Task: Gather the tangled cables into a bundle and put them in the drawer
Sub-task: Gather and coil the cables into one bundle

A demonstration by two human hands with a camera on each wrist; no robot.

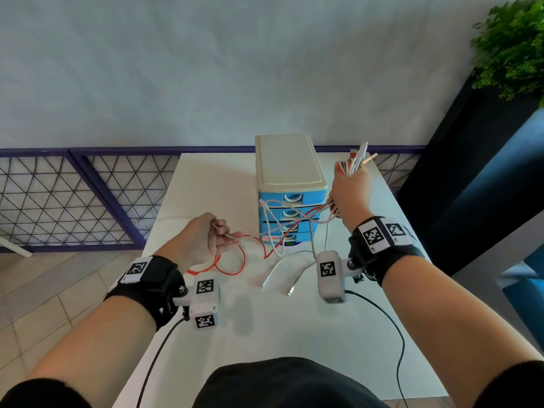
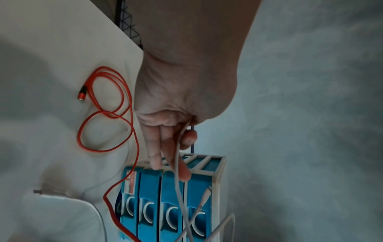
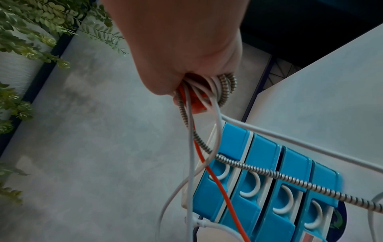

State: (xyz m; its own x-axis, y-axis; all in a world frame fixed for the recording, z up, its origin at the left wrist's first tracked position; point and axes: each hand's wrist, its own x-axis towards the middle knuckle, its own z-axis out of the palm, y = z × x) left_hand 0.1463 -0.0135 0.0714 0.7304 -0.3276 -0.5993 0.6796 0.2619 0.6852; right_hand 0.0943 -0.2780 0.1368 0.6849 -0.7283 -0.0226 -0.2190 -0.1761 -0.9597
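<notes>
My right hand [image 1: 350, 187] is raised beside the drawer unit [image 1: 290, 184] and grips a bundle of cables [image 1: 354, 163]; plug ends stick out above the fist. White, red and metal-braided strands [image 3: 199, 131] hang from that fist across the blue drawer fronts [image 3: 265, 185]. My left hand [image 1: 206, 240] hovers left of the unit and pinches a white cable [image 2: 178, 155] between thumb and fingers. A red cable [image 1: 232, 260] lies in loops [image 2: 103, 111] on the white table under the left hand. A loose white cable end [image 1: 279, 269] and a braided end [image 1: 300, 278] lie on the table.
The drawer unit has a cream top and several shut blue drawers. The table [image 1: 265, 325] is narrow, with its left edge near my left wrist. A purple mesh railing [image 1: 88, 195] runs behind it. A dark planter with a fern [image 1: 512, 45] stands at the right.
</notes>
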